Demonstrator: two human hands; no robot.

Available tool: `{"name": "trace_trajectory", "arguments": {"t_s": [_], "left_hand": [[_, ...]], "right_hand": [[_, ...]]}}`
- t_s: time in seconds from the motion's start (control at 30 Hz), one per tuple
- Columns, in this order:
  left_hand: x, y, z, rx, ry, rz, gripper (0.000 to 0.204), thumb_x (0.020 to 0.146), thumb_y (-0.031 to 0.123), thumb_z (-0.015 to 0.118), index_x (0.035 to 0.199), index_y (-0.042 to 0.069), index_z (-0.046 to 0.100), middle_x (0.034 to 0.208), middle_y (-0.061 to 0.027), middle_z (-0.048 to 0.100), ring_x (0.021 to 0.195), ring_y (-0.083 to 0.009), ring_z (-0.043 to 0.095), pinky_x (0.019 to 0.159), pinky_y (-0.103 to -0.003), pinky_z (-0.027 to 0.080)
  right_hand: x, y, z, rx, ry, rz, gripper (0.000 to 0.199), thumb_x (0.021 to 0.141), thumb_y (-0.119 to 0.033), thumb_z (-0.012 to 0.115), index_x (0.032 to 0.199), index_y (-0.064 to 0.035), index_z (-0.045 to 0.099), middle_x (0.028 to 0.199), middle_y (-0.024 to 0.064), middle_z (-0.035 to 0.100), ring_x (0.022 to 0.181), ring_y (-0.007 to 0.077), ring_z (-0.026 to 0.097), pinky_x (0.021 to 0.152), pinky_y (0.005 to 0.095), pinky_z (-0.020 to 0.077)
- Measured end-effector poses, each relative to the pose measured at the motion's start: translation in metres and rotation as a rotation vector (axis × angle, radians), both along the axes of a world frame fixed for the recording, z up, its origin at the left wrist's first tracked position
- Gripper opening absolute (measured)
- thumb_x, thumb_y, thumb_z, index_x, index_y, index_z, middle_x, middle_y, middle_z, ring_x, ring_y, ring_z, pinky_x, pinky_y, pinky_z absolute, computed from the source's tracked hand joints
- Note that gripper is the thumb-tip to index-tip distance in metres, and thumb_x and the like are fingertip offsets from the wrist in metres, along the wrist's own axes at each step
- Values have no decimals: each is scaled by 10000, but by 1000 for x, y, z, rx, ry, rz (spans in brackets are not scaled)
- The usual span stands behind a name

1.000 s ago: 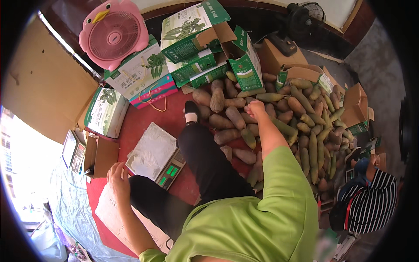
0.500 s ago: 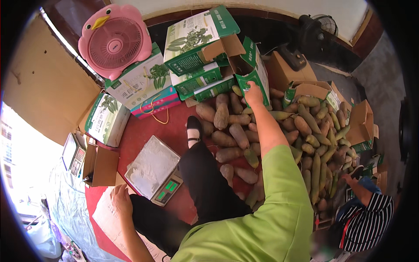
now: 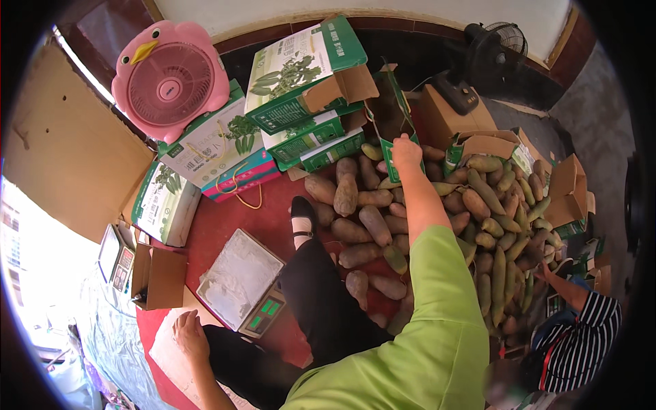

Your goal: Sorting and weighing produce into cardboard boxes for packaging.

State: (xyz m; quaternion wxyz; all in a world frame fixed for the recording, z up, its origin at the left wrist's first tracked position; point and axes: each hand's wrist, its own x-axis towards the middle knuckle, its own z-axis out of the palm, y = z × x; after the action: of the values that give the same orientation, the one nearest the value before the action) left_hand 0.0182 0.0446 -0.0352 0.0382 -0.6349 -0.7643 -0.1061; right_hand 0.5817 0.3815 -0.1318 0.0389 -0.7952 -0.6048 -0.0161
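Red mat (image 3: 275, 203): bare lane between scale (image 3: 240, 277) and far-edge carton stack (image 3: 290, 78). Black-trousered leg (image 3: 318, 294) blocks scale's right side; heaped vegetables (image 3: 499, 283) and held green carton (image 3: 388, 154) obstruct further right.

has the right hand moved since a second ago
Yes: forward, away from the body, judged against the weighing scale; the right hand now grips the open green box.
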Motion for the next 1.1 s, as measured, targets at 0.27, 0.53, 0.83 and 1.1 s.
{"name": "trace_trajectory", "arguments": {"t_s": [0.27, 0.53, 0.83, 1.1], "left_hand": [[4, 2, 2, 13, -26, -5, 168, 845, 72, 558, 975, 31, 655, 982, -120, 630, 958, -306, 572, 881, -409, 421], [3, -3, 3, 28, -29, -17, 173, 863, 89, 534, 975, 56, 663, 970, -107, 629, 945, -308, 568, 862, -406, 427], [-3, -9, 3, 60, -31, -38, 199, 839, 66, 541, 1002, 53, 654, 1000, -92, 631, 980, -293, 563, 877, -398, 434], [-4, -14, 3, 114, -64, -89, 173, 835, 67, 554, 972, 44, 657, 971, -112, 623, 969, -312, 569, 869, -405, 431]], "right_hand": [[14, -41, 19, 157, 38, 2, 183, 844, -270, 619, 885, -92, 639, 921, 103, 612, 868, 309, 623, 732, 428, 497], [11, -91, 96, 227, 160, -125, 298, 844, -339, 601, 851, -43, 628, 842, 137, 667, 822, 322, 639, 718, 449, 480], [53, -179, 204, 328, 608, -163, 307, 847, -333, 595, 793, -32, 626, 606, 81, 616, 495, 194, 608, 552, 333, 460], [27, -234, 321, 286, 684, 61, 233, 855, -226, 618, 736, -25, 617, 618, -20, 530, 467, 54, 443, 408, 211, 337]]}}
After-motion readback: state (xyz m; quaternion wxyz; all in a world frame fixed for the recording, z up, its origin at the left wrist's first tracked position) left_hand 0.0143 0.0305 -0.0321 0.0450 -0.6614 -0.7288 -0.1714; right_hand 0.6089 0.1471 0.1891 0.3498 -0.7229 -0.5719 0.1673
